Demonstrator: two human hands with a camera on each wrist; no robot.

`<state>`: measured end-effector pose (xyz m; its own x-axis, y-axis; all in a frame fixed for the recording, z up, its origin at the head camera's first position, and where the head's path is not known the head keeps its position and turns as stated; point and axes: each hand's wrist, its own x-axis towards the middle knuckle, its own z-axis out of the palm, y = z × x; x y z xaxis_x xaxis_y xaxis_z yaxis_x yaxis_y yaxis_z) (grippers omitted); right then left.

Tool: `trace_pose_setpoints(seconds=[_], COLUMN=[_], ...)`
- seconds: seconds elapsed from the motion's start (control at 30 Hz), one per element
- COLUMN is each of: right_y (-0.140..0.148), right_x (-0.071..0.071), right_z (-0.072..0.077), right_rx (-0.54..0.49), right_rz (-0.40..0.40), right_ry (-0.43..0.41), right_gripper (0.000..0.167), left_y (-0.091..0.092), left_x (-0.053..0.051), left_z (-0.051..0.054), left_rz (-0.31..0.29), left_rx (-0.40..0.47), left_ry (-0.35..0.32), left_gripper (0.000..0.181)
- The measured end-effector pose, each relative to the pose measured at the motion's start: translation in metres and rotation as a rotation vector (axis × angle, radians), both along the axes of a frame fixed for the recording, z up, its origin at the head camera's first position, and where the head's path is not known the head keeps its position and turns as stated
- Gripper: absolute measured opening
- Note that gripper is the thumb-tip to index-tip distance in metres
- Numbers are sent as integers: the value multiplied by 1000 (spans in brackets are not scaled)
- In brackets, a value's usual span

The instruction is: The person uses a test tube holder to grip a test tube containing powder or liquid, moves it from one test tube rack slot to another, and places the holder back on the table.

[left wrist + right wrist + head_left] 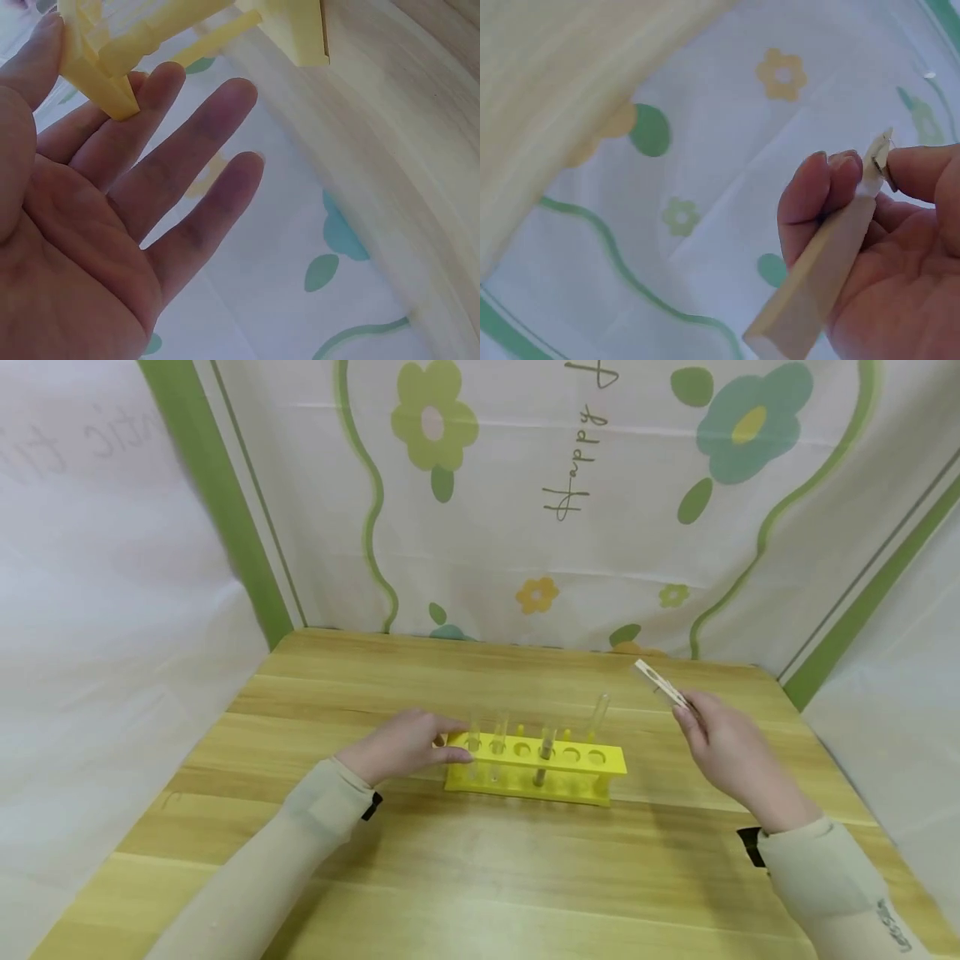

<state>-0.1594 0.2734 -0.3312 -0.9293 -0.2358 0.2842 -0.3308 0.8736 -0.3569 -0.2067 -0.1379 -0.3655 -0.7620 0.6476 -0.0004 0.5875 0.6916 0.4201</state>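
Observation:
A yellow test tube rack stands on the table. My left hand pinches its left end between thumb and index finger; in the left wrist view, the other fingers reach out past the rack's yellow end. Two clear test tubes stand in the leftmost holes. Nearer the middle is a test tube with dark contents. Another clear tube leans on a back peg at the right. Raised right of the rack, my right hand grips a wooden test tube holder, also seen in the right wrist view.
The wood-grain table extends around the rack. Behind it hangs a white curtain printed with flowers, and more white sheeting closes the left side. Short yellow pegs rise along the rack's back.

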Motion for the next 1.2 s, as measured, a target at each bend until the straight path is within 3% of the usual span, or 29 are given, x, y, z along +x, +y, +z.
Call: trace_pose_setpoints(seconds=[0.07,0.2,0.37,0.53,0.7,0.87,1.2], right_y=[-5,-18,-33,-41,-46,-50,-58], right_x=[4,14,25,23,20,19,17], right_z=[6,14,16,11,5,3,2], right_rx=[10,22,66,97,97,94,123], right_rz=[11,48,132,231,265,262,249], right_ry=[64,95,201,359,447,481,469], right_gripper=[30,24,20,21,25,41,20], left_y=[1,4,6,6,5,4,4], left_x=[1,3,4,3,5,5,5], left_z=[1,4,5,4,3,3,2], left_rz=[5,5,-2,-9,2,-5,-11], left_rx=[-20,-53,-66,-58,-61,-63,-76], left_ry=[-2,9,33,57,57,72,96], left_gripper=[60,60,59,58,59,59,59])
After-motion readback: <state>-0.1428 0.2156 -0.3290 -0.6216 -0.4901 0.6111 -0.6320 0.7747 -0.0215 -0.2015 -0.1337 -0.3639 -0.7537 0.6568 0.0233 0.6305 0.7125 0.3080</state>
